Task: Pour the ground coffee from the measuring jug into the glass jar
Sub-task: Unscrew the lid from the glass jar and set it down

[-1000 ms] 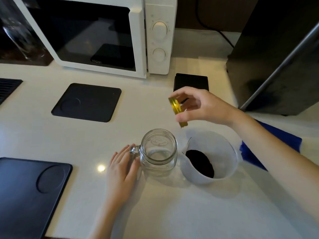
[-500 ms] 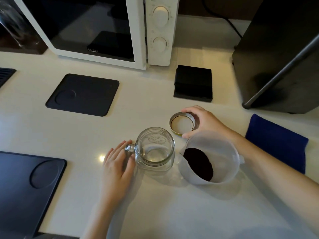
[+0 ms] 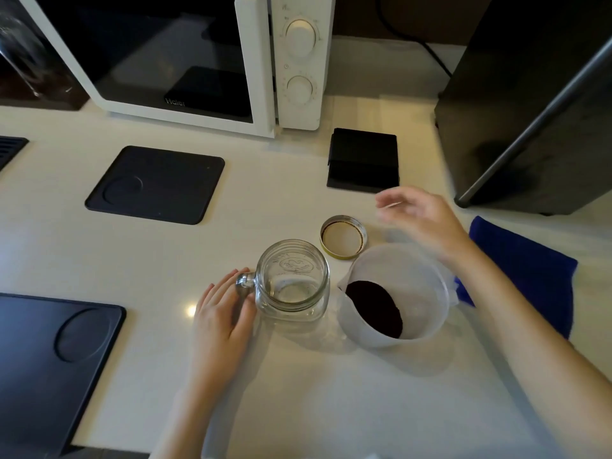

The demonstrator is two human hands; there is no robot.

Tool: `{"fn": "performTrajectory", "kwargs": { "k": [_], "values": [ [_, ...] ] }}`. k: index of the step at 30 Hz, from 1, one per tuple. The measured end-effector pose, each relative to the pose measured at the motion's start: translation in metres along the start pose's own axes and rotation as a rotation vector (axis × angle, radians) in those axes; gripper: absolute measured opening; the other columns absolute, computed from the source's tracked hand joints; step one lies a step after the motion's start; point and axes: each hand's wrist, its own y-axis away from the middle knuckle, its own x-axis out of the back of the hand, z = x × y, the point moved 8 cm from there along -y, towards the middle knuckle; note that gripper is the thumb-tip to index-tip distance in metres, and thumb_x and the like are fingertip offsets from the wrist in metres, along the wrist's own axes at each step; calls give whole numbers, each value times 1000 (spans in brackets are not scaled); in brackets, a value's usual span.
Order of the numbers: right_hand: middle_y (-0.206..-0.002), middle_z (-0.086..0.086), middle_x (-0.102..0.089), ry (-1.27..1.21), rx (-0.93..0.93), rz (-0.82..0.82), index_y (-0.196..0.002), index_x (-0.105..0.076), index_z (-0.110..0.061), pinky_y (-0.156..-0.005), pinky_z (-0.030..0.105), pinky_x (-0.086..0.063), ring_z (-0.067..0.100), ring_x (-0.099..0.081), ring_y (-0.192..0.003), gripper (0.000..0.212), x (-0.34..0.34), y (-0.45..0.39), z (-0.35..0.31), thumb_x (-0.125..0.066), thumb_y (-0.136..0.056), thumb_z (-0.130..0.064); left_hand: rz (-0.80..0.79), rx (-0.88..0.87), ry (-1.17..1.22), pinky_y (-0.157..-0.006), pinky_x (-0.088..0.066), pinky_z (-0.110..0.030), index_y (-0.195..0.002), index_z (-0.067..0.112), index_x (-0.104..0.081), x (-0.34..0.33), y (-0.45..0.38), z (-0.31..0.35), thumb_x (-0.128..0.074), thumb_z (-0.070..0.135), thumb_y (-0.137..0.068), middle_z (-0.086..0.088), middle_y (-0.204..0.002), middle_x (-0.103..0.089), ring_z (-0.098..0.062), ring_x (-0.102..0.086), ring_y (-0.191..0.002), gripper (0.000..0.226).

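Beside the measuring jug (image 3: 397, 293), the glass jar (image 3: 293, 278) touches left fingers (image 3: 228, 289); right fingers (image 3: 390, 202) hover spread.

"haier" on the microwave (image 3: 172, 61) door, embossed jar lettering unreadable

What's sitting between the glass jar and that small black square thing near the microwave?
The gold lid, lying upside down on the counter, in the head view.

Item count, desk surface
One glass jar (image 3: 293, 279), one measuring jug (image 3: 394, 296), one lid (image 3: 343, 237), two black mats (image 3: 155, 184) (image 3: 49, 356), one microwave (image 3: 185, 58), one blue cloth (image 3: 526, 273).
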Motion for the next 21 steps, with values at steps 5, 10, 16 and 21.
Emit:
{"fn": "performTrajectory", "kwargs": {
  "k": [5, 10, 16, 21],
  "values": [
    [-70, -8, -69, -169, 38, 327, -79, -68, -24, -68, 18, -52, 9, -62, -72, 20, 40, 62, -5, -51, -87, -17, 33, -44, 48, -76, -46, -57, -71, 13, -54, 5, 1, 5, -38, 35, -84, -15, -73, -59, -46, -56, -86, 30],
    [-73, -7, -68, -300, -113, 483, -79, -66, -25, -76, 37, -48, 19, -61, -80, 18, 27, 119, 28, -49, -79, -32, -29, 89, 300, -82, -46, -38, -104, 25, -60, 4, -2, -11, -49, 41, -71, 3, -93, -68, -20, -61, -98, 39],
    [-65, -16, -59, -295, -127, 535, -70, -56, -24, -60, 14, -42, -1, -51, -65, 24, 9, 132, 32, -55, -65, -47, 26, 79, 669, -67, -41, -17, -74, 32, -64, 9, -13, 8, -44, 32, -74, 16, -70, -65, -4, -54, -71, 21],
    [-57, 1, -41, -320, -146, 548, -56, -40, -12, -48, 19, -32, 8, -38, -54, 34, 2, 126, 34, -54, -65, -42, 147, 268, 787, -43, -26, -15, -42, 26, -51, -1, -23, 4, -45, 23, -71, 16, -40, -42, 1, -34, -43, 30]
  ]
}}
